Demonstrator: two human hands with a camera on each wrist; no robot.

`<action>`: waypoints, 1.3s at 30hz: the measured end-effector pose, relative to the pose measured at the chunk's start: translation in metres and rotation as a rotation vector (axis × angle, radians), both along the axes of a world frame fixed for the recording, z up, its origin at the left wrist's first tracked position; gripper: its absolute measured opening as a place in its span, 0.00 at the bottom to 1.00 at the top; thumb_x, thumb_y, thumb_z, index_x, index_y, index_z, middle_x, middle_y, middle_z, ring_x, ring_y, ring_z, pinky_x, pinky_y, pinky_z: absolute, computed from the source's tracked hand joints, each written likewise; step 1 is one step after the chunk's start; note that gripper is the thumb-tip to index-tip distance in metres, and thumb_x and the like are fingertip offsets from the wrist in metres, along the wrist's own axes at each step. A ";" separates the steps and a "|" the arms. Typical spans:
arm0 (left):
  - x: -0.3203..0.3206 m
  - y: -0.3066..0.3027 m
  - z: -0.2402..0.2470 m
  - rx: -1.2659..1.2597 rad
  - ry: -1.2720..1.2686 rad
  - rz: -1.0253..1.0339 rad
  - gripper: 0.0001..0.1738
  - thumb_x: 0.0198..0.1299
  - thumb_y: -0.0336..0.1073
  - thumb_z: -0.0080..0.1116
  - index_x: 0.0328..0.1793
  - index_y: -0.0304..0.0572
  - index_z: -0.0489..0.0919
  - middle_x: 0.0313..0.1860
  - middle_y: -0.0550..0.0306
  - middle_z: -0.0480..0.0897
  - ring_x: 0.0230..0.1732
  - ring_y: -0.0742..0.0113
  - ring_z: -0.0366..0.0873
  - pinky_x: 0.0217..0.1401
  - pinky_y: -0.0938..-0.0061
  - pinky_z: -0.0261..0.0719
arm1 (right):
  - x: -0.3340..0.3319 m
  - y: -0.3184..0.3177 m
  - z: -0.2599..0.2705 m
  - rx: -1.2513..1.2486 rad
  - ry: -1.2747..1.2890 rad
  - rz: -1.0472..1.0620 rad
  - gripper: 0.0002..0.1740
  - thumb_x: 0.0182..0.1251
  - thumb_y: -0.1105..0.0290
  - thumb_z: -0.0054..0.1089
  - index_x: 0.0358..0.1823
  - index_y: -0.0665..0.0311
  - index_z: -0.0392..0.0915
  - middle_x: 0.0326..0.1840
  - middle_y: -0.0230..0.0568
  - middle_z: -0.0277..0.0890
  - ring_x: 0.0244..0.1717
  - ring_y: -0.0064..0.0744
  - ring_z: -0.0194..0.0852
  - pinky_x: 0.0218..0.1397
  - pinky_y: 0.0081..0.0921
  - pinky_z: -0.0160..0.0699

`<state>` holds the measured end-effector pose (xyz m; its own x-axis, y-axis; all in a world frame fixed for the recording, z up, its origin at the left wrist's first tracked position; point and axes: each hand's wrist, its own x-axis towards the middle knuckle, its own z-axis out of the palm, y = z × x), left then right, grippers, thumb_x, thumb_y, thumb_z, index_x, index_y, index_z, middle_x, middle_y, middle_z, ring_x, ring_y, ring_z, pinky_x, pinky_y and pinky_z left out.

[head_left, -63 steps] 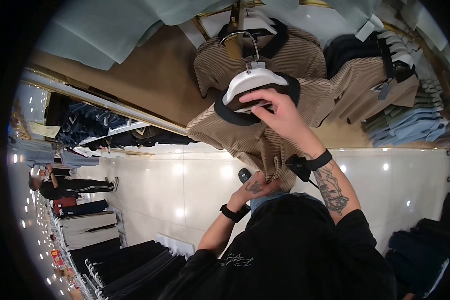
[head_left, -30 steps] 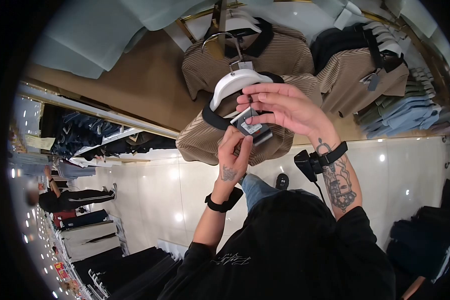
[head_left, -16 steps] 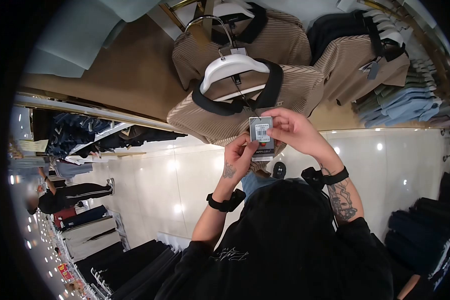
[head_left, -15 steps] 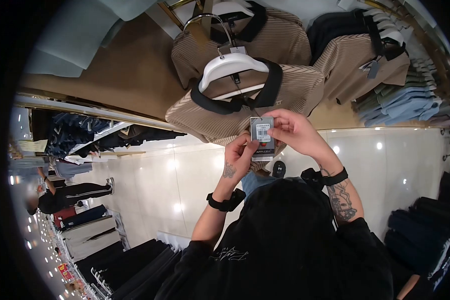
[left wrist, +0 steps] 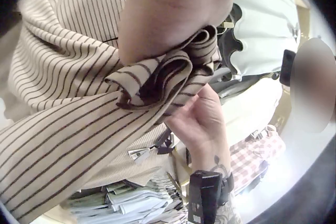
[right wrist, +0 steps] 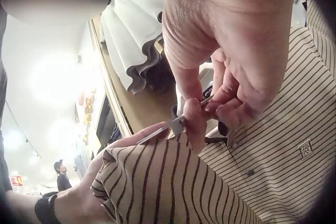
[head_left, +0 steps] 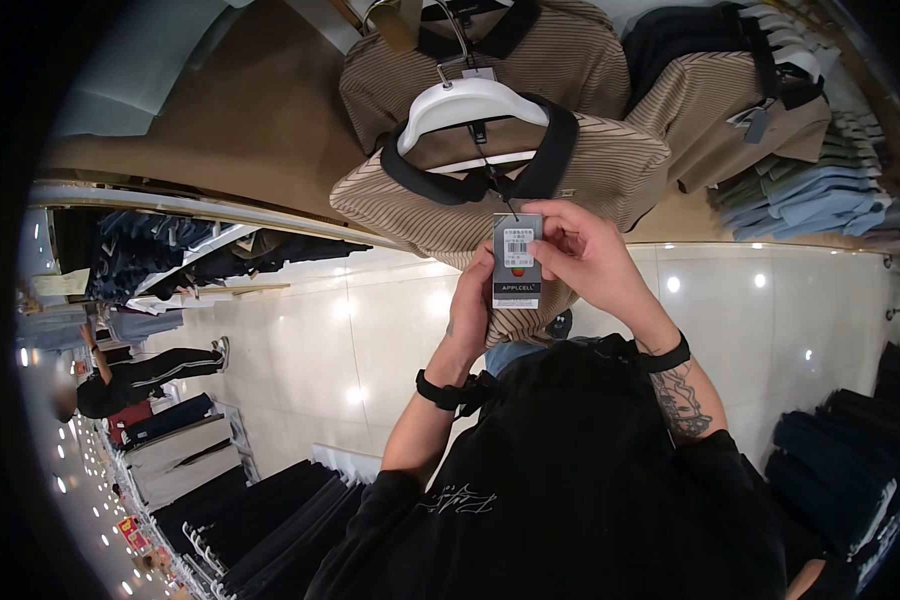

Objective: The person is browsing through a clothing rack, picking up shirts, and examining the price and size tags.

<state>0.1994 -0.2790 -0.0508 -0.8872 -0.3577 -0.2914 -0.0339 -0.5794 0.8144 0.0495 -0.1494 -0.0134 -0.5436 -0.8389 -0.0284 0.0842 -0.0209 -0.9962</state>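
A brown striped polo shirt point(head_left: 610, 150) with a dark collar hangs on a white hanger point(head_left: 470, 105). From its collar a grey paper tag point(head_left: 516, 275) with a barcode label hangs on a dark string. My right hand point(head_left: 590, 255) pinches the tag's upper right edge between thumb and curled fingers. At the tag's left edge, my left hand point(head_left: 470, 305) holds it, with part of the striped cloth beside it. The left wrist view shows bunched striped fabric point(left wrist: 157, 82) hiding the left fingertips. In the right wrist view the tag point(right wrist: 160, 131) is seen edge-on between both hands.
Another striped polo point(head_left: 570, 55) hangs behind, with more brown shirts point(head_left: 720, 120) and blue garments point(head_left: 790, 205) to the right. Pale garments point(head_left: 100, 90) hang upper left. Dark trousers point(head_left: 270, 520) hang on a lower-left rack. A person point(head_left: 140, 380) stands in the aisle at left.
My hands have gone from the collar and shirt cloth to the tag, which now faces the head camera. Since half a second ago, tag and hands have risen slightly in view.
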 end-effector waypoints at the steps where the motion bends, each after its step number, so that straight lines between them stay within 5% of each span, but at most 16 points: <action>1: -0.001 0.003 0.009 0.030 0.001 0.017 0.23 0.80 0.51 0.37 0.68 0.45 0.71 0.60 0.53 0.82 0.59 0.66 0.83 0.62 0.69 0.83 | 0.001 0.000 0.004 0.000 -0.007 -0.002 0.24 0.70 0.81 0.64 0.67 0.66 0.75 0.37 0.33 0.82 0.36 0.17 0.80 0.42 0.20 0.82; 8: -0.002 0.004 0.020 0.059 0.047 0.031 0.25 0.79 0.52 0.39 0.73 0.47 0.68 0.65 0.53 0.81 0.63 0.62 0.83 0.65 0.65 0.84 | 0.005 0.007 0.013 -0.063 0.055 0.066 0.33 0.71 0.86 0.59 0.77 0.63 0.67 0.54 0.35 0.79 0.53 0.21 0.75 0.57 0.22 0.80; 11: -0.003 0.005 0.016 0.053 0.069 0.028 0.26 0.79 0.52 0.39 0.74 0.48 0.68 0.66 0.52 0.81 0.64 0.62 0.82 0.66 0.64 0.83 | 0.006 0.007 0.010 -0.112 0.096 0.040 0.34 0.68 0.83 0.63 0.75 0.62 0.68 0.52 0.41 0.81 0.47 0.26 0.80 0.51 0.26 0.84; 14: -0.004 0.006 0.022 0.045 0.048 0.021 0.26 0.78 0.52 0.38 0.74 0.47 0.66 0.68 0.51 0.79 0.67 0.61 0.79 0.70 0.62 0.79 | 0.006 0.012 0.017 -0.059 0.012 0.095 0.38 0.68 0.87 0.59 0.80 0.64 0.63 0.61 0.39 0.75 0.58 0.23 0.74 0.62 0.24 0.77; 17: -0.004 0.006 0.024 0.075 0.041 0.011 0.27 0.78 0.52 0.38 0.75 0.46 0.65 0.67 0.50 0.80 0.66 0.60 0.80 0.71 0.61 0.79 | 0.008 0.012 0.011 -0.121 0.096 0.037 0.42 0.64 0.82 0.66 0.80 0.60 0.62 0.55 0.42 0.81 0.47 0.27 0.79 0.54 0.29 0.82; 23: -0.007 -0.001 0.016 0.024 0.095 -0.041 0.30 0.78 0.52 0.38 0.77 0.45 0.64 0.66 0.48 0.82 0.61 0.57 0.85 0.70 0.62 0.81 | 0.009 0.019 0.018 -0.028 0.198 0.143 0.54 0.59 0.78 0.74 0.85 0.57 0.53 0.58 0.40 0.76 0.43 0.29 0.72 0.55 0.30 0.79; 35: -0.013 0.004 0.021 0.011 0.125 -0.025 0.32 0.78 0.54 0.41 0.77 0.41 0.62 0.68 0.44 0.79 0.59 0.55 0.86 0.67 0.59 0.84 | 0.007 0.020 0.020 0.061 0.323 0.144 0.60 0.54 0.72 0.81 0.86 0.58 0.51 0.64 0.45 0.74 0.43 0.34 0.73 0.58 0.33 0.78; 39: -0.015 0.004 0.024 -0.021 0.129 -0.034 0.32 0.78 0.54 0.41 0.77 0.41 0.63 0.68 0.44 0.80 0.58 0.55 0.86 0.67 0.59 0.84 | 0.007 0.021 0.023 0.116 0.307 0.140 0.60 0.53 0.74 0.81 0.86 0.56 0.52 0.63 0.43 0.75 0.53 0.34 0.75 0.66 0.34 0.76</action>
